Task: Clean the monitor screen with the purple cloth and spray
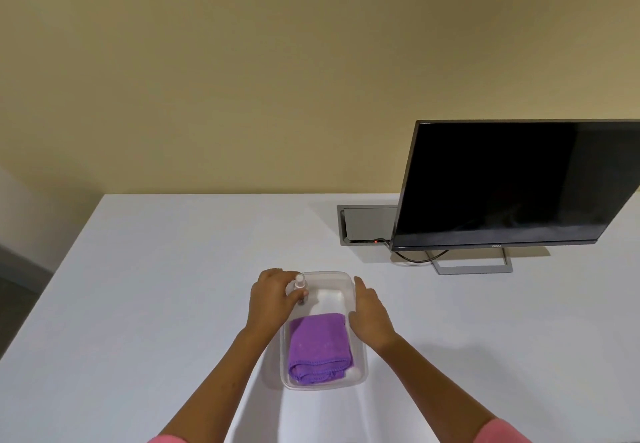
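Observation:
A folded purple cloth (pixel 320 349) lies in the near half of a clear plastic container (pixel 360 366) on the white table. My left hand (pixel 272 299) is closed around a small clear spray bottle (pixel 299 285) at the container's far left corner. Flat against the container's right rim rests my right hand (pixel 370 314), fingers straight, holding nothing. The black monitor (pixel 512 183) stands at the far right of the table, screen dark and tilted back, apart from both hands.
A grey cable hatch (pixel 367 224) is set into the table (pixel 156 286) behind the monitor's left edge, with a black cable (pixel 415 259) running from it under the screen. The monitor's grey stand foot (pixel 474 267) sits beyond the container. A yellow wall is behind.

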Tool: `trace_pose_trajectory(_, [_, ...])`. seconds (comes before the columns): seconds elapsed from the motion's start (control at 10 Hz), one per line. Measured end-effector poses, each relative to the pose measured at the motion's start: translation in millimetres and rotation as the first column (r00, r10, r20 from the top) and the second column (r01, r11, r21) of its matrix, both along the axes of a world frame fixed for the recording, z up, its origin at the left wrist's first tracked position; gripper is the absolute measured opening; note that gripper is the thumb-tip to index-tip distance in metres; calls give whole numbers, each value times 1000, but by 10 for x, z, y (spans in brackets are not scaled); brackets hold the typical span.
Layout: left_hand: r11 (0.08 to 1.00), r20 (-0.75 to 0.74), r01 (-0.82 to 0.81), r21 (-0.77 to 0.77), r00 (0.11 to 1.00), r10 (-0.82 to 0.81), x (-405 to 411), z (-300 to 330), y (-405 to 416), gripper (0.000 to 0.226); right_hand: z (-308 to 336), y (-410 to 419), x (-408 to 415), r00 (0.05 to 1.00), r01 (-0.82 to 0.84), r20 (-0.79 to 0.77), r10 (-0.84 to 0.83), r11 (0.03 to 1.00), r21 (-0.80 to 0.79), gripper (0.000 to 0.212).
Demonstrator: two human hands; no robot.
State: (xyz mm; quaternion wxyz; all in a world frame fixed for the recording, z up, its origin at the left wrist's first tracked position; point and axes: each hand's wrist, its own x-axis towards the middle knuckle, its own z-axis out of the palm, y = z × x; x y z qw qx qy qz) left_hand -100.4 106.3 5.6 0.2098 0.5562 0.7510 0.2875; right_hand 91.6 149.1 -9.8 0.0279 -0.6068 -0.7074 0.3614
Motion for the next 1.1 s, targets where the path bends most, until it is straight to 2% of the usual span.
trace_pose_trajectory(0.1, [999,-65,16,-52,998,-19,-34,-121,12,24,-51,-13,30,998,9,-57,-10,1000,-19,57])
trace_pose_trajectory(0.6, [995,109,28,-101,994,-17,-58,-237,43,38,-75,-37,8,999,10,-34,-12,998,-70,57])
trace_pose_trajectory(0.7, [993,136,45,-113,990,-29,-59,-230,25,46,-88,-26,5,1000,5,-26,-8,997,-79,60])
trace_pose_trajectory(0.8, [987,140,57,-147,989,-36,-56,-257,-10,66,-124,-11,15,1000,-1,-15,0,996,-90,62])
trace_pose_trajectory(0.9, [992,100,32,-123,995,-20,-33,-214,-43,78,-93,-20,38,999,-9,-51,4,995,-96,60])
trace_pose_trajectory(1.0, [998,-58,-29,57,998,32,75,-149,-71,77,-34,-32,91,994,0,-109,-7,997,-73,54])
trace_pose_trajectory(1.1, [989,-122,-29,142,991,46,182,-129,-45,71,-58,-19,219,990,52,-133,-56,998,-32,57])
